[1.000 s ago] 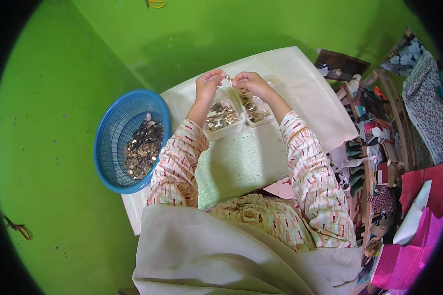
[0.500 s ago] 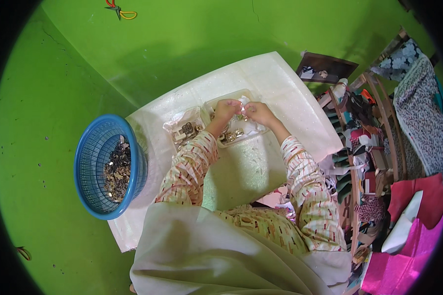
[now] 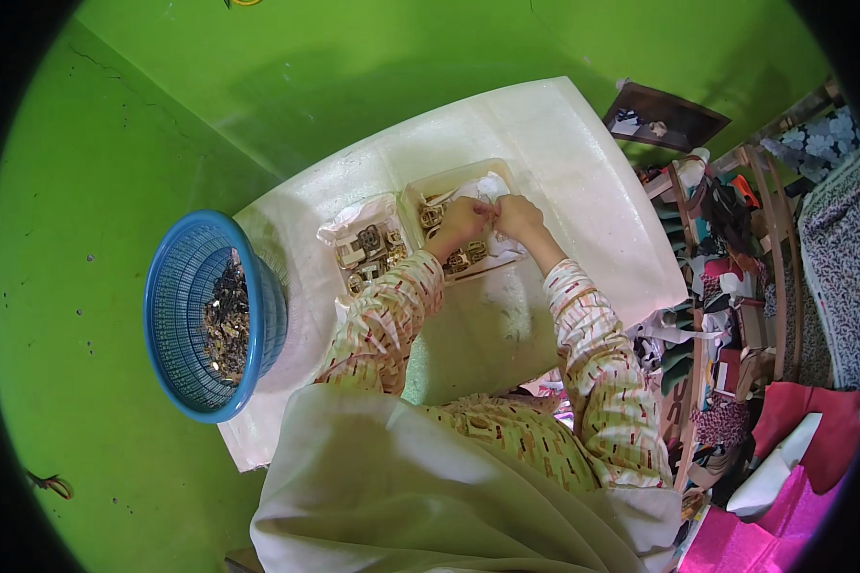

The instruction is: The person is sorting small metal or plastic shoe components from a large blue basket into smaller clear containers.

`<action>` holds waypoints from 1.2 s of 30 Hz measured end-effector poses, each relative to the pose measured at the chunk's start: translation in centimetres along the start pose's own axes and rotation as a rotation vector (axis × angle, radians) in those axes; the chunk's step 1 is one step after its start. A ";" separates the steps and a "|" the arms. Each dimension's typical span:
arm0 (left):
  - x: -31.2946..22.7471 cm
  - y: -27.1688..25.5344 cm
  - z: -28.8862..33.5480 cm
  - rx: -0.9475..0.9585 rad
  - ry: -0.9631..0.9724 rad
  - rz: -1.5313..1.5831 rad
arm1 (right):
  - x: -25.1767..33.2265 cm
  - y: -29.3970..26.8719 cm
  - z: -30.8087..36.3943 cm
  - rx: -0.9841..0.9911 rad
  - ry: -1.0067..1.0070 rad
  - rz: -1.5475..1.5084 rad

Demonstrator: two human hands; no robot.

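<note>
My left hand and my right hand meet over a pale plastic box, both closed with fingertips pinched close together. Whatever lies between the fingertips is too small to make out. Beneath them, crumpled white wrapping lies in the box beside several gold-coloured metal pieces that look like buckles. A second box, lined with pale wrapping, stands directly to the left. Silver and gold buckle-like pieces fill it, and my left sleeve passes close to its right side.
A blue plastic basket holding dark and gold small pieces leans at the left of the white-covered table. On the right stands a crowded wooden rack with fabric and oddments. A dark tray lies beyond the table's far right corner.
The view has shifted slightly, so the cutters on the wall have nearly left the top edge. My hands stay together over the right box, fingertips now closer and a little lower.
</note>
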State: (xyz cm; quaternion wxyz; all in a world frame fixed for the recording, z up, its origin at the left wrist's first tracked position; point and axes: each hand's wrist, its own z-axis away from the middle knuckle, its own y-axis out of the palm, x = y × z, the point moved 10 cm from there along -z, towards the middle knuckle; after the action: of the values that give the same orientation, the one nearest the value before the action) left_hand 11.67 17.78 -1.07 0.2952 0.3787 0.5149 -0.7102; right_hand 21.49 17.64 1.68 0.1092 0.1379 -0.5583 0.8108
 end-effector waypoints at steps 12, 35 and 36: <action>-0.4 2.4 -0.3 0.111 0.091 -0.228 | 0.3 2.0 -0.6 0.180 0.101 0.149; -0.9 -4.2 7.7 -0.163 0.121 -0.177 | 4.3 0.0 5.8 0.102 0.059 0.281; -1.4 -5.0 9.0 -0.183 0.115 -0.196 | 4.5 0.1 6.8 0.116 0.055 0.303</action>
State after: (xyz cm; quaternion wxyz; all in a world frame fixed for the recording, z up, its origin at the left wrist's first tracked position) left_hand 6.25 10.77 4.29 0.2276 0.3384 0.6281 -0.6628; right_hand 17.95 11.31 5.41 -0.0071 0.0359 -0.5218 0.8523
